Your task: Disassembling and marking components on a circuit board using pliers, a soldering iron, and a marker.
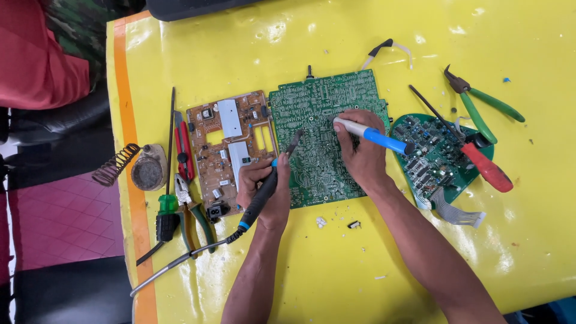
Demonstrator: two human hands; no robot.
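A large green circuit board [318,102] lies solder side up in the middle of a yellow table cover [336,264]. My left hand [262,191] grips a black soldering iron [264,193] with blue trim, its tip angled up onto the board's left part. My right hand [359,150] rests on the board and holds a white and blue desoldering pump [375,137], its white nozzle pointing left onto the board near the top.
A brown circuit board [231,150] lies left of the green one. A rounded green board [429,153] with a ribbon cable sits right, under a red-handled screwdriver [480,162]. Green-handled pliers [480,102] lie far right. A red cutter [183,147], pliers [192,216] and iron stand [144,168] line the left edge.
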